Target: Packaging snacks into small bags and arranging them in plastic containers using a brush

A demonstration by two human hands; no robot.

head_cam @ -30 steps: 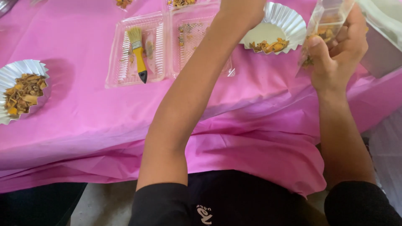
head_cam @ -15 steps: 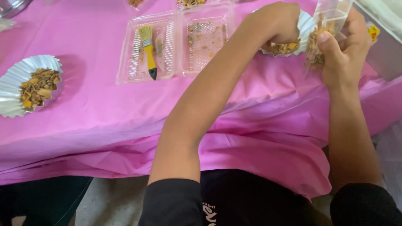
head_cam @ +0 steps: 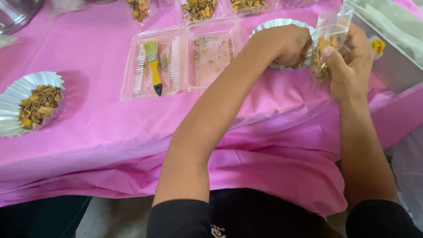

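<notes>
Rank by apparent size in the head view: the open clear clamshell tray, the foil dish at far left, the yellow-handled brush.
1. Open clear clamshell tray, clearly largest.
2. Foil dish at far left; partly cut off by the frame edge.
3. Yellow-handled brush, smallest, lying inside the tray.

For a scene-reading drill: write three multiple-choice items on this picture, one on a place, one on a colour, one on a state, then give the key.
1. Where does the brush lie?
A. In the left half of the open clear clamshell tray
B. In the foil dish at the left
C. On the bare cloth

2. What colour is the tablecloth?
A. White
B. Pink
C. Green

3. What is the state of the small clear bag?
A. Flat and empty on the table
B. Tied shut in the tray
C. Held up by the right hand, partly filled with brown-yellow bits

Key: 1 A, the yellow handle rests on the tray's ribbed left half. 2 B, pink covers the whole table. 3 C, the right grip pinches it, with the left hand closed at the foil dish beside it.
</notes>
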